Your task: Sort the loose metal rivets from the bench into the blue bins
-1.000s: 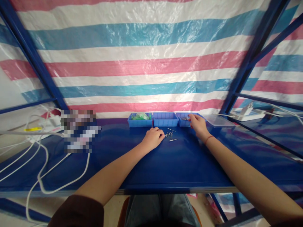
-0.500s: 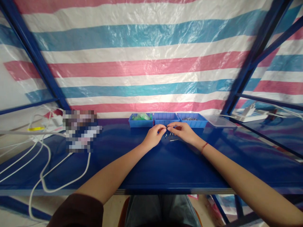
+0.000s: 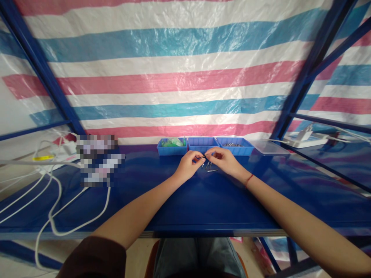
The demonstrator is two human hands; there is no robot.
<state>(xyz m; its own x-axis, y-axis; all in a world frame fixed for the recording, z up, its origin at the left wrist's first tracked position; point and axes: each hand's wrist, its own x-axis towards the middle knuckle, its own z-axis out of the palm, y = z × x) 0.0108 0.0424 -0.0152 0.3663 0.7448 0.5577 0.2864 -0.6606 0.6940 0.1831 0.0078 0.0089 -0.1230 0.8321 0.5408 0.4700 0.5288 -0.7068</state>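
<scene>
My left hand [image 3: 189,163] and my right hand [image 3: 222,158] meet fingertip to fingertip over the blue table, both closed in a pinch. Between them is a small, thin dark piece [image 3: 204,156], mostly covered by the fingers, so its kind does not show. Just below the hands, several slim metal pieces [image 3: 209,166] lie loose on the table. One of these, a silver rod-like piece [image 3: 212,170], lies crosswise nearest to me.
Three blue bins stand in a row behind my hands: one with green pieces [image 3: 174,143], a middle bin [image 3: 199,149], one with metal parts [image 3: 232,144]. A clear lid [image 3: 269,147] lies right. White cables [image 3: 60,231] loop over the table's left side.
Both hands stay together in the same place, with only a slight shift of the fingers around the small dark piece. The view has moved very little.
</scene>
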